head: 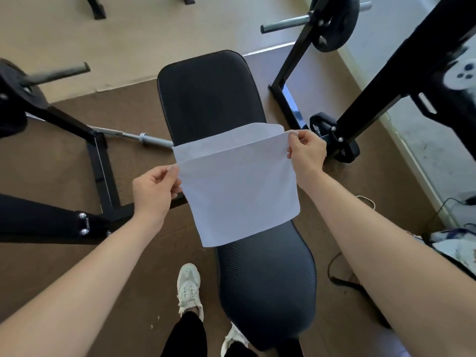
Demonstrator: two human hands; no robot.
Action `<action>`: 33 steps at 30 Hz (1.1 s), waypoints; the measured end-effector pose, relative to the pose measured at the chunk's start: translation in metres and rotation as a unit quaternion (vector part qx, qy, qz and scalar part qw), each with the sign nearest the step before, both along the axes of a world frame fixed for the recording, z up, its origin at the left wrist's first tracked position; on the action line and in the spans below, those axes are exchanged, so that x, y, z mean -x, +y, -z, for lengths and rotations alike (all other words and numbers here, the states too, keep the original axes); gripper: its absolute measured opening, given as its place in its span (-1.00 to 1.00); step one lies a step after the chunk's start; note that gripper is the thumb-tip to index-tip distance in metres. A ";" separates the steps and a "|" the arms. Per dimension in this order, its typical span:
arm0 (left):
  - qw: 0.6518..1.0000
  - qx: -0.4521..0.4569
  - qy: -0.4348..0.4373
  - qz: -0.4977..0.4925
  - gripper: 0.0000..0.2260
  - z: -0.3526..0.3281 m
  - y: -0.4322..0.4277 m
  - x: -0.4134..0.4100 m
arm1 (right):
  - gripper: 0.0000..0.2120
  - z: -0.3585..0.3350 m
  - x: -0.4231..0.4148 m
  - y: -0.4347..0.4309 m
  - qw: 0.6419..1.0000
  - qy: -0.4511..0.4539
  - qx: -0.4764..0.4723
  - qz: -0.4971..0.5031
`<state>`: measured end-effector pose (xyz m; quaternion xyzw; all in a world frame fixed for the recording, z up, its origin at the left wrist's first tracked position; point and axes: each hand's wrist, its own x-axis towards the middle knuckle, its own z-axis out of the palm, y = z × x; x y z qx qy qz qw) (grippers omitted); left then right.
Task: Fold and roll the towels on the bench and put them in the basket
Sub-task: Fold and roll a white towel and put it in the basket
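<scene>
A white towel (237, 186) hangs folded in half above the black weight bench (208, 96). My left hand (154, 189) pinches its upper left corner. At the upper right corner, my right hand (306, 150) pinches the edge between thumb and fingers. The towel's back layer shows just beyond the front layer. Its lower edge hangs over the bench's ribbed seat pad (268, 284). No basket is in view.
Black rack legs (100, 161) and a loaded bar stand at the left. A rack upright (381, 94), a weight plate (334, 24) and a dumbbell (332, 135) stand at the right. A barbell (144, 137) lies on the brown mat. My shoes (189, 289) are by the bench.
</scene>
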<state>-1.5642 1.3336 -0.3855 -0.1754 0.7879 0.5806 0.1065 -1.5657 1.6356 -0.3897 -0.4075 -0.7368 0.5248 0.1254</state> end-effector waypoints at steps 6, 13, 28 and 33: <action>0.999 0.047 0.018 -0.012 -0.82 0.011 0.005 0.036 | -0.86 0.013 0.035 0.006 1.000 -0.012 -0.017 -0.012; 0.997 0.066 0.012 -0.041 -0.91 0.024 0.014 0.063 | -0.62 0.032 0.052 0.010 0.997 -0.024 0.074 -0.019; 0.954 -0.072 -0.290 -0.007 -0.53 0.100 0.019 -0.089 | -0.46 0.107 -0.114 0.011 0.965 -0.176 0.192 0.043; 0.943 -0.082 -0.322 -0.006 -0.70 0.111 0.023 -0.100 | -0.83 0.116 -0.130 0.009 0.961 -0.155 0.226 0.037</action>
